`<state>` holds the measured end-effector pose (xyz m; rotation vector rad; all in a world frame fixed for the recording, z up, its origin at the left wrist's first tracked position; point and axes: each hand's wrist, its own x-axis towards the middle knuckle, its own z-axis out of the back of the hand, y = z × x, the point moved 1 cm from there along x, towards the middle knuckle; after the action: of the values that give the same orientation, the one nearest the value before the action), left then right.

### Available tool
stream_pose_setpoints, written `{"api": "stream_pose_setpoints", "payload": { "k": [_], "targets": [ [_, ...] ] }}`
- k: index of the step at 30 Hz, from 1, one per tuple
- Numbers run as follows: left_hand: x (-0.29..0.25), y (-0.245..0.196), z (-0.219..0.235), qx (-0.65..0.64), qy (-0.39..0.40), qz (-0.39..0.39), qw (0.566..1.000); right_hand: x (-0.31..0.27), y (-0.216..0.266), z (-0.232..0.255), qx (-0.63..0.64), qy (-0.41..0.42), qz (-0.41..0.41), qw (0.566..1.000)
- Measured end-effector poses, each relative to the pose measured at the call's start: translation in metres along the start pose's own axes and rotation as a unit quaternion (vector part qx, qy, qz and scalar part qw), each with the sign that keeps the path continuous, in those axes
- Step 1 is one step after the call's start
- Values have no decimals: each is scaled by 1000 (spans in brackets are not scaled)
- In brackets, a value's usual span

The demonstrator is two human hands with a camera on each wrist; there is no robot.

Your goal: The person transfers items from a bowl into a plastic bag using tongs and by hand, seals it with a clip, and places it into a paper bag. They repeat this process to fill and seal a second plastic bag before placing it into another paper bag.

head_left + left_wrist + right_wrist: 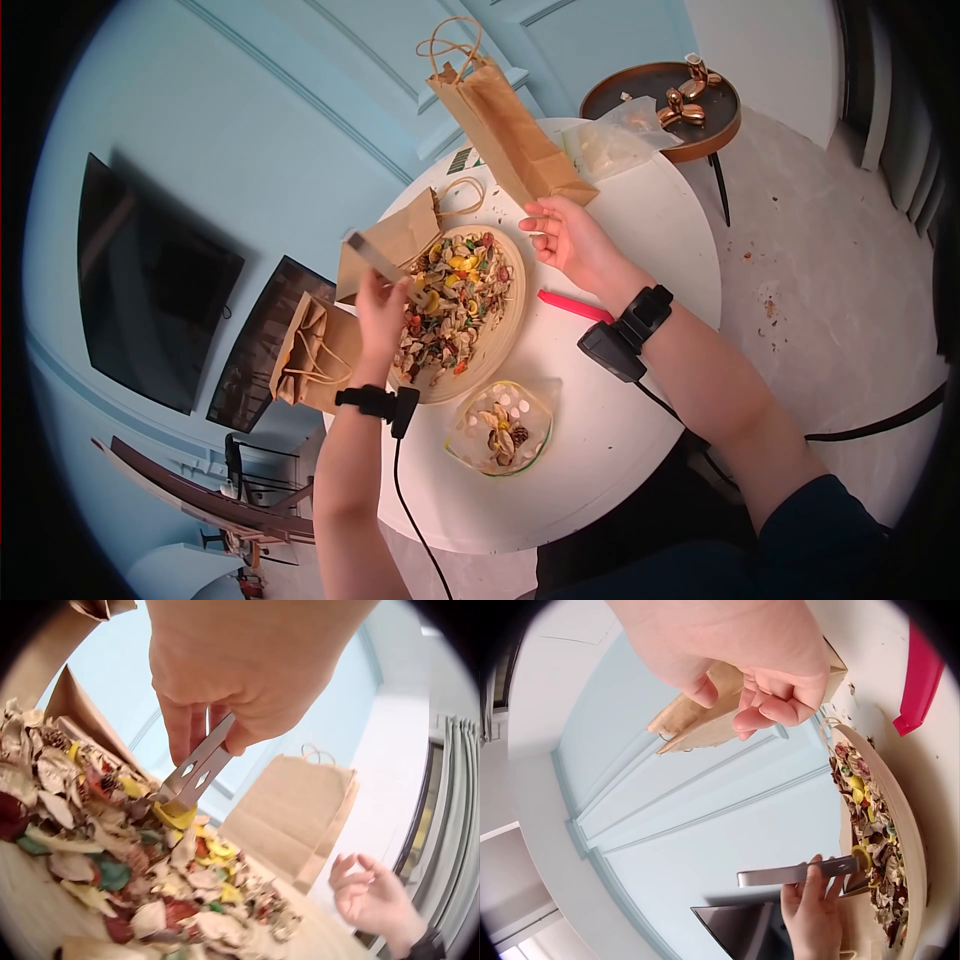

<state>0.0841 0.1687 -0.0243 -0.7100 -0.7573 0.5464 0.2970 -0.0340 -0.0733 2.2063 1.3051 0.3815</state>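
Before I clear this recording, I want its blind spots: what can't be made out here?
Dried pieces: all views; the lower ones are buried under the top layer.
Pink object: one end is cut off by the dark rim, right wrist view.
Tall paper bag: head view; its own walls hide what is inside.
Floor crumbs: head view; too small to identify.

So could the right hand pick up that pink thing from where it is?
Probably yes: the right hand has an empty grip, and the pink thing lies on the table close by, with nothing seen resting on it. It would likely need to draw back and down.
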Motion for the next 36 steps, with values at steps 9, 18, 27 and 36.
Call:
{"api": "stream_pose_setpoints", "payload": {
  "k": [9, 18, 27, 36],
  "targets": [
    [-98, -103, 42, -156, 90, 76, 981, 0, -2, -1, -7, 5, -3, 1000],
    [-74, -81, 35, -129, 61, 45, 989, 0, -2, 0, -13, -1, 2, 1000],
    [16, 23, 12, 0, 15, 41, 999, 0, -1, -2, -19, -9, 1, 1000],
    [27, 30, 7, 74, 20, 23, 997, 0, -2, -2, -20, 2, -3, 1000]
  ]
}}
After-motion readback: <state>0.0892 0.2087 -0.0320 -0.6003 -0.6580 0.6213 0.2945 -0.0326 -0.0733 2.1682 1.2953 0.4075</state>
